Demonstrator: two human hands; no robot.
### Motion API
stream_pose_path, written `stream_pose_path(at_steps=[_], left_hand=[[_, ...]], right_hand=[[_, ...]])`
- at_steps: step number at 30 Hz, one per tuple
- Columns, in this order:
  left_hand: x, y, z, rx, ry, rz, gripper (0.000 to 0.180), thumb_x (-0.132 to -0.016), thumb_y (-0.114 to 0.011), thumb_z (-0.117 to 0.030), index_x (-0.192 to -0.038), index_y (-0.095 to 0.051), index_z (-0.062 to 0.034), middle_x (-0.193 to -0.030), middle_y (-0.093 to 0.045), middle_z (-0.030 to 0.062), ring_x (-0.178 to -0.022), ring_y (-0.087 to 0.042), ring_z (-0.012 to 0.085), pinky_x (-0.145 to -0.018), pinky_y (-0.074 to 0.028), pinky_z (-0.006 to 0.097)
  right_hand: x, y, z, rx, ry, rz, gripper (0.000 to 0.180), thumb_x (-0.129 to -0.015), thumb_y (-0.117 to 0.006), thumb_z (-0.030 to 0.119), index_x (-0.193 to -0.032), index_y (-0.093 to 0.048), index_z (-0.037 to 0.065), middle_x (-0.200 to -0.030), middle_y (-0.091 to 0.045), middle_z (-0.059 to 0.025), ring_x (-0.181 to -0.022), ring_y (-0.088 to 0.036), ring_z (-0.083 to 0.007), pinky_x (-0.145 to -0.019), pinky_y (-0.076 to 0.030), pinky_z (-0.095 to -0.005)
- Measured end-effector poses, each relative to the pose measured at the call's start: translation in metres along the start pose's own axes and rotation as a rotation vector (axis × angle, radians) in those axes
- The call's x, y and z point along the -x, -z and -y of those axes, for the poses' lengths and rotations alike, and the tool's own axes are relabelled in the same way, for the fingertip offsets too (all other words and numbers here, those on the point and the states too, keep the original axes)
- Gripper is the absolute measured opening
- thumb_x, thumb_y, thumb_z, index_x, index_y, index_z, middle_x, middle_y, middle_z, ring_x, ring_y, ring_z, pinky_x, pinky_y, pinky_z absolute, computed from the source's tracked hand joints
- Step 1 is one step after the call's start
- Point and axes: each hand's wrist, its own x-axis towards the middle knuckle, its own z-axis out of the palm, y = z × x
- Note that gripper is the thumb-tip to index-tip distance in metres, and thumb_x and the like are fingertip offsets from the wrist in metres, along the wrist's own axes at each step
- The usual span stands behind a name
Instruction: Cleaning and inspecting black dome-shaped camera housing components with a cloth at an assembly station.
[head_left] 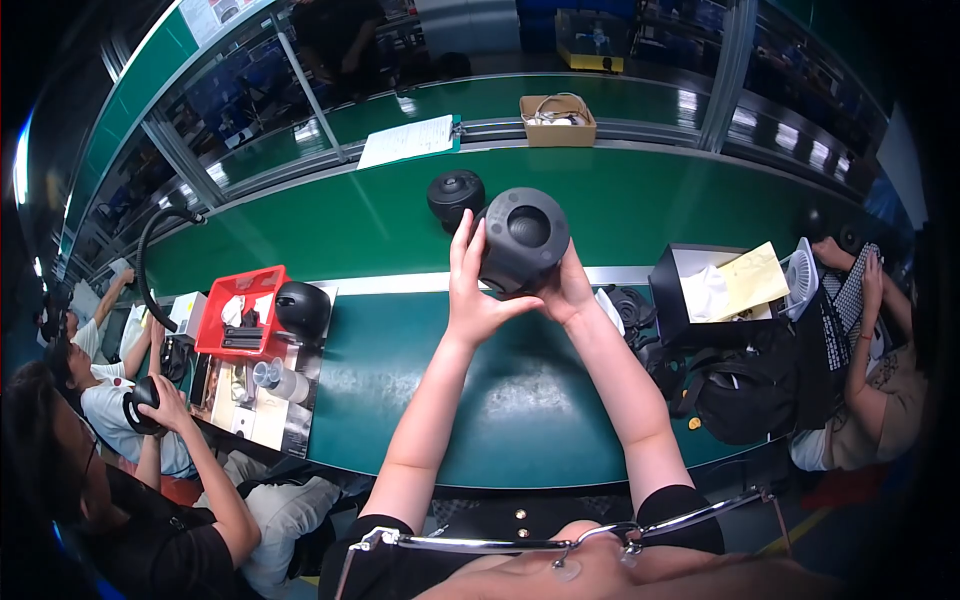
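hands [520, 290] | round black speaker [522, 240] held between (raised above green table [500, 400])

Bare forearms and hands, no rings or watch; short black sleeves and dark clothing below the desk [520, 420] edge.

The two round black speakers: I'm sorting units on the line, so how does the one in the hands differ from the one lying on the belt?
The held speaker is raised between the left hand and right hand; the belt speaker rests untouched on the green belt. The held one looks larger, being nearer. Both are dark, rounded, with a circular recess.

Green bench [520, 400] with red tray [243, 310]
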Motion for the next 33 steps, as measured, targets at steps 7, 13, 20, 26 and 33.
stream_pose_path(at_steps=[7, 13, 20, 26, 33], left_hand=[[0.015, -0.017, 0.08, 0.22, 0.6, -0.332, 0.09, -0.071, -0.071, -0.04, -0.135, -0.022, 0.0015, -0.137, -0.026, 0.0201, -0.126, -0.032, 0.0296, -0.101, -0.029, 0.041], [-0.019, -0.023, 0.156, -0.33, 0.717, -0.435, 0.118, -0.056, -0.08, -0.046, -0.135, -0.011, 0.0072, -0.134, -0.022, 0.0276, -0.126, -0.027, 0.0375, -0.103, -0.027, 0.041], [-0.053, -0.003, 0.184, -0.348, 0.85, -0.476, 0.111, -0.047, -0.085, -0.034, -0.132, -0.023, 0.002, -0.129, -0.035, 0.0202, -0.118, -0.039, 0.0334, -0.098, -0.036, 0.039], [-0.027, 0.013, 0.133, -0.125, 0.185, -0.439, 0.105, -0.05, -0.085, -0.02, -0.132, -0.023, -0.0001, -0.127, -0.035, 0.0157, -0.118, -0.039, 0.0278, -0.1, -0.033, 0.036], [-0.034, 0.039, 0.018, 0.045, -0.056, -0.15, 0.114, -0.048, -0.086, -0.016, -0.137, -0.015, -0.0039, -0.133, -0.033, 0.013, -0.12, -0.041, 0.0244, -0.101, -0.036, 0.036]], right_hand=[[-0.002, 0.02, 0.019, -0.133, -0.015, -0.17, 0.077, -0.073, -0.044, 0.071, -0.128, -0.04, 0.018, -0.126, -0.045, -0.0123, -0.107, -0.052, -0.035, -0.071, -0.052, -0.053], [0.013, 0.012, 0.058, -0.13, 0.119, -0.282, 0.073, -0.076, -0.041, 0.069, -0.13, -0.036, 0.02, -0.127, -0.043, -0.0123, -0.109, -0.049, -0.0364, -0.074, -0.051, -0.0528], [0.021, 0.011, 0.064, 0.003, 0.119, -0.214, 0.067, -0.08, -0.037, 0.065, -0.128, -0.04, 0.019, -0.123, -0.048, -0.0106, -0.106, -0.053, -0.0335, -0.068, -0.055, -0.0512], [0.018, 0.028, 0.074, 0.108, 0.174, -0.146, 0.064, -0.083, -0.036, 0.062, -0.127, -0.04, 0.016, -0.123, -0.048, -0.0099, -0.106, -0.053, -0.0317, -0.069, -0.055, -0.0511], [0.024, 0.017, 0.086, 0.083, 0.241, -0.052, 0.058, -0.08, -0.049, 0.053, -0.124, -0.044, 0.015, -0.119, -0.05, -0.0114, -0.102, -0.055, -0.0342, -0.066, -0.055, -0.0494]])
